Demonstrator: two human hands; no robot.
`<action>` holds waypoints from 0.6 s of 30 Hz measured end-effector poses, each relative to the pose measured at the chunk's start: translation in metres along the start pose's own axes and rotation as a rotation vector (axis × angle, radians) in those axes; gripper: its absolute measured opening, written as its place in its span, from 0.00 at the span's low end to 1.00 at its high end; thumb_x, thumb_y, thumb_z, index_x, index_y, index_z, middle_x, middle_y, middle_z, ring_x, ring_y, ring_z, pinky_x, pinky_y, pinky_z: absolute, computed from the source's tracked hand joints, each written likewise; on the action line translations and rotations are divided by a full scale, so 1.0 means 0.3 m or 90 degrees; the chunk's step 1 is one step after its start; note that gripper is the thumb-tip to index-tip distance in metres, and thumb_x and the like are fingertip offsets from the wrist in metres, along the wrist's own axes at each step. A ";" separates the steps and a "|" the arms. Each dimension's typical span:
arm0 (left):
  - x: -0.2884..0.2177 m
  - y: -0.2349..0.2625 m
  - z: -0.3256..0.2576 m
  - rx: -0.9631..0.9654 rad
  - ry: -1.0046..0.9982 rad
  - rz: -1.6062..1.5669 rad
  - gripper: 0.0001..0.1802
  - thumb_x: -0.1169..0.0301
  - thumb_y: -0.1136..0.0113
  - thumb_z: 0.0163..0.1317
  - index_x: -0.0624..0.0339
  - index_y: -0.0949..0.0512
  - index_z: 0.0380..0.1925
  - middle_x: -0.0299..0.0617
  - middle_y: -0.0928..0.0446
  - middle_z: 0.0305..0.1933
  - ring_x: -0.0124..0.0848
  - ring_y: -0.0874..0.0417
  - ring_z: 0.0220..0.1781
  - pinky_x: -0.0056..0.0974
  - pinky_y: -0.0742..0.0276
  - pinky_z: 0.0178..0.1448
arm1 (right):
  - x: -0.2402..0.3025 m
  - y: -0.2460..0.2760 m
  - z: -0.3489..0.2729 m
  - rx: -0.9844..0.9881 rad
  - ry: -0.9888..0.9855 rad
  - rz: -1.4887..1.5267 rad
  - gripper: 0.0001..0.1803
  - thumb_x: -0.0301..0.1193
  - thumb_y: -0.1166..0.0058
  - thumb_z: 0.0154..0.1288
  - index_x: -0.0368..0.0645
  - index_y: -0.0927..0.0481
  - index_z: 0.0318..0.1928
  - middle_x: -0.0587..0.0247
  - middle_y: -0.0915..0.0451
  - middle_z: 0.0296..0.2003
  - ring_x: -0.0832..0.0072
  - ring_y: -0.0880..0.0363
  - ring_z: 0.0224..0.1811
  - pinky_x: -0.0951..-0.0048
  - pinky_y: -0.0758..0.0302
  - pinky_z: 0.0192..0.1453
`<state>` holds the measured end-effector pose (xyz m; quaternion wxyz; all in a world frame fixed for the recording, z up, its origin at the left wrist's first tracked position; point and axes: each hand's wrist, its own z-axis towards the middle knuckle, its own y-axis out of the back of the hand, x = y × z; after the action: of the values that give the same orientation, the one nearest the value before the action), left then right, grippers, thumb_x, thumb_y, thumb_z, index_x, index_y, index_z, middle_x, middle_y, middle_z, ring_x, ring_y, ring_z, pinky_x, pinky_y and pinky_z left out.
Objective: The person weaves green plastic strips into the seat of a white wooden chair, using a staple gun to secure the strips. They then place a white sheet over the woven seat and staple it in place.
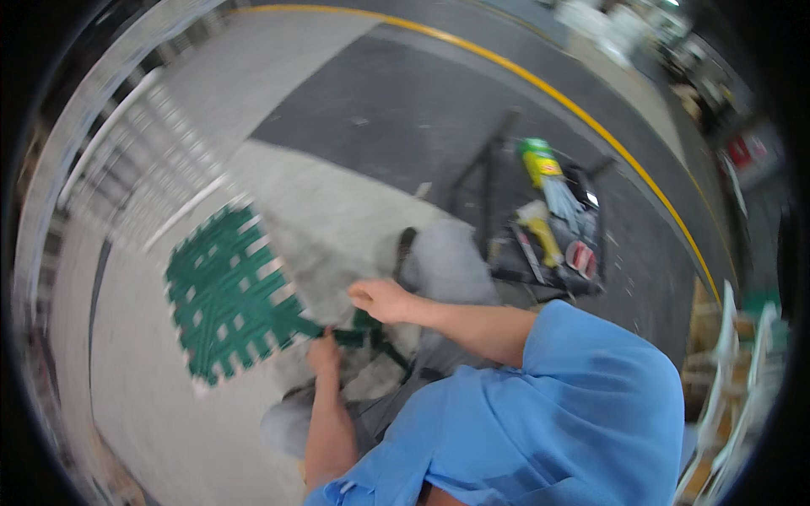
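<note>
A green woven seat panel (232, 291) with a pale edge lies to the left in front of me. From its near right corner a loose green webbing strap (348, 337) runs toward my lap, where it bends and hangs in folds. My left hand (323, 354) is closed on this strap close to the panel's edge. Just above and to the right, my right hand (380, 300) is held with its fingers curled together. Whatever those fingers hold, if anything, is hidden and blurred. The strap's folds hang below that hand.
A white slatted frame (143, 160) adjoins the panel's far side. On the right, a dark stool (506, 271) carries a green-yellow can (538, 160), a yellow-handled tool (544, 236) and a round red-and-white item (580, 258). A yellow line (540, 80) curves over the floor. White frames (721, 379) stand far right.
</note>
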<state>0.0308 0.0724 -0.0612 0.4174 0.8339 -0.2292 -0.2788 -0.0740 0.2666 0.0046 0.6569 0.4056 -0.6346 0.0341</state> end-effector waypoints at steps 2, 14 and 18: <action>0.031 0.029 -0.018 -0.026 -0.011 0.057 0.44 0.38 0.61 0.77 0.73 0.13 0.37 0.65 0.14 0.41 0.60 0.14 0.50 0.57 0.22 0.57 | 0.064 0.276 -0.058 -0.113 -0.021 0.053 0.14 0.36 0.43 0.72 0.42 0.17 0.51 0.48 0.15 0.48 0.52 0.16 0.53 0.55 0.22 0.59; 0.031 0.088 0.034 0.035 -0.071 0.009 0.41 0.41 0.60 0.77 0.71 0.13 0.42 0.64 0.14 0.47 0.59 0.15 0.55 0.61 0.31 0.68 | -0.419 1.073 -0.466 -0.261 -0.582 -0.274 0.30 0.40 0.24 0.47 0.35 0.14 0.50 0.45 0.13 0.48 0.52 0.14 0.53 0.57 0.20 0.55; 0.014 0.116 0.006 0.031 -0.051 0.022 0.41 0.39 0.61 0.77 0.66 0.12 0.45 0.60 0.14 0.50 0.53 0.15 0.58 0.60 0.39 0.77 | -0.380 1.039 -0.486 -0.282 -0.490 -0.179 0.29 0.22 0.35 0.44 0.35 0.18 0.53 0.58 0.15 0.45 0.64 0.16 0.46 0.65 0.20 0.52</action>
<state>0.0274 0.0498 -0.0344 0.3924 0.8278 -0.2670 -0.2990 -0.1529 0.6127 0.0785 0.4429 0.3209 -0.7628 -0.3449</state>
